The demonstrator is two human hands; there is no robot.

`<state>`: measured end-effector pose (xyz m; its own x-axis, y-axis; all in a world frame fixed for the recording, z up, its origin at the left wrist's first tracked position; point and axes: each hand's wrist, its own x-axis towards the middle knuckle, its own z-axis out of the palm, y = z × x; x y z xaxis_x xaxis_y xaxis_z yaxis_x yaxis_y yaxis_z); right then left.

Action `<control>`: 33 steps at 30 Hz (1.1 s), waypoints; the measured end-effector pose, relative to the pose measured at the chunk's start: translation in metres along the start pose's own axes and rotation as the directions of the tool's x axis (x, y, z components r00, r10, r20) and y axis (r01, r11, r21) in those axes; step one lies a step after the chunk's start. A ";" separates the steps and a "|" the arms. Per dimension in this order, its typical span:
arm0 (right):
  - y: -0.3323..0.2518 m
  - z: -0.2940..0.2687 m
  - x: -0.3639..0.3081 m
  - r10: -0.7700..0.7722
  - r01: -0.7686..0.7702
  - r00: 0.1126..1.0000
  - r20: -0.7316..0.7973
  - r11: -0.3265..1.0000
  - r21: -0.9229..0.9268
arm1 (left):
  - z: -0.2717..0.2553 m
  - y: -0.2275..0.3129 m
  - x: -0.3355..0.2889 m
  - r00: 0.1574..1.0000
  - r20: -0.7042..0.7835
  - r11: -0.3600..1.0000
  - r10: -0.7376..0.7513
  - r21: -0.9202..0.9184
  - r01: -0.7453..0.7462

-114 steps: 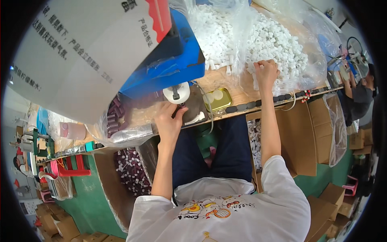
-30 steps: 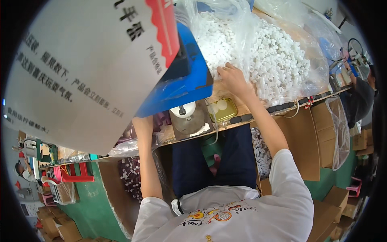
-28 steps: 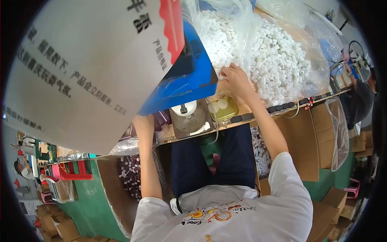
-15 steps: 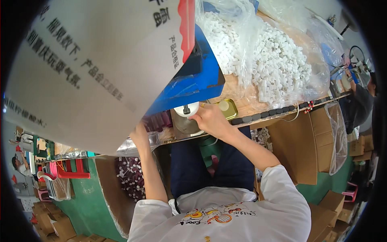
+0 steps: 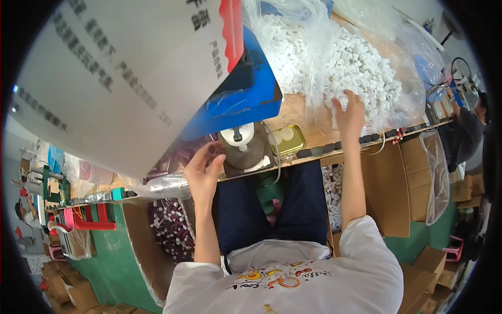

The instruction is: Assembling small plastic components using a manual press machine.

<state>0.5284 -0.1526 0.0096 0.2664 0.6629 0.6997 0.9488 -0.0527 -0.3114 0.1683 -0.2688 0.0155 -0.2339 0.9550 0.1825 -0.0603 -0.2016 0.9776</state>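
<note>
At the left of the blue bench press (image 5: 246, 107), my left hand (image 5: 203, 172) pinches a small dark purple tube (image 5: 213, 150) between thumb and fingertips, its round open end showing. My right hand (image 5: 351, 116) reaches out to the near edge of a heap of small white caps (image 5: 361, 68), fingers apart; whether a fingertip touches a cap is hard to tell. Under the press, a white round fitting (image 5: 237, 137) with a dark bolt stands over a grey metal base plate (image 5: 251, 154). More purple tubes (image 5: 175, 159) lie left of my left hand, partly hidden.
A large printed sheet (image 5: 115, 78) blocks the upper left. A yellow-green tin (image 5: 288, 140) sits right of the press. Clear plastic sheeting (image 5: 314, 52) surrounds the caps. Below the bench, a carton (image 5: 138, 235) holds purple-and-white pieces; another open carton (image 5: 384, 193) stands at right.
My right hand has left the white fitting and moved right to the cap heap. My left hand has come out from behind the printed sheet, now showing a purple tube in its fingers.
</note>
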 end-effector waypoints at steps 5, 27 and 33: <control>0.005 0.024 -0.025 -0.193 0.159 0.954 0.231 0.975 0.157 | 0.018 -0.013 0.014 0.981 0.105 0.935 0.165 0.298 -0.189; -0.102 -0.019 -0.071 -0.261 -0.089 0.910 0.323 0.637 0.766 | 0.043 -0.028 -0.004 0.987 0.034 0.859 0.158 0.487 -0.155; -0.165 -0.010 -0.087 -0.466 0.119 0.885 0.010 0.247 0.962 | 0.049 -0.022 -0.001 0.950 -0.057 0.818 0.306 0.526 -0.232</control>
<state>0.3504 -0.2091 0.0068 -0.2085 0.6186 0.7575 0.1032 0.7841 -0.6119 0.2178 -0.2547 -0.0015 -0.2956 0.8336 0.4667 0.5155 -0.2721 0.8125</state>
